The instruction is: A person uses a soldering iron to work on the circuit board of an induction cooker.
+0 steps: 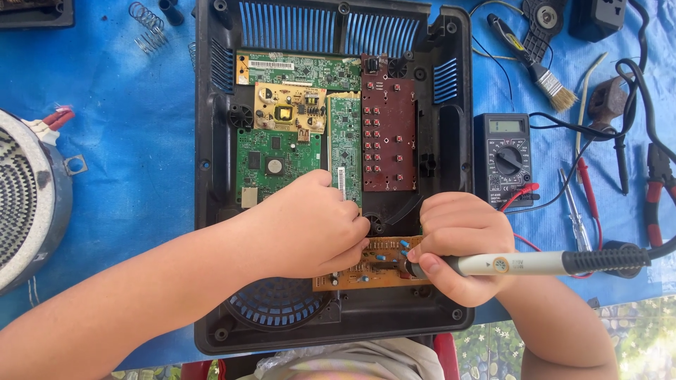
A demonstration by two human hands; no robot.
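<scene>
A black multimeter (504, 159) lies on the blue sheet just right of the open black casing; its small rectangular screen (507, 126) sits at the top, pale grey-green. 1 long white label (270, 65) with dark print runs along the top green board. 1 narrow white label (342, 183) stands upright on the slim green board, beside the left hand (310, 225).

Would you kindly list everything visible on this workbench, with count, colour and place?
Housing: one, black, centre.
Green circuit boards: three, inside housing.
Yellow board: one, upper left in housing.
Dark red button board: one, housing middle.
Brown board: one, under both hands.
Soldering iron: one, cream and black, right hand.
Multimeter: one, black, right.
Brush: one, upper right.
Pliers: one, red-handled, far right.
Springs: two, top left.
Heating coil: one, left edge.
Left hand: on brown board.
Right hand: grips soldering iron.
</scene>
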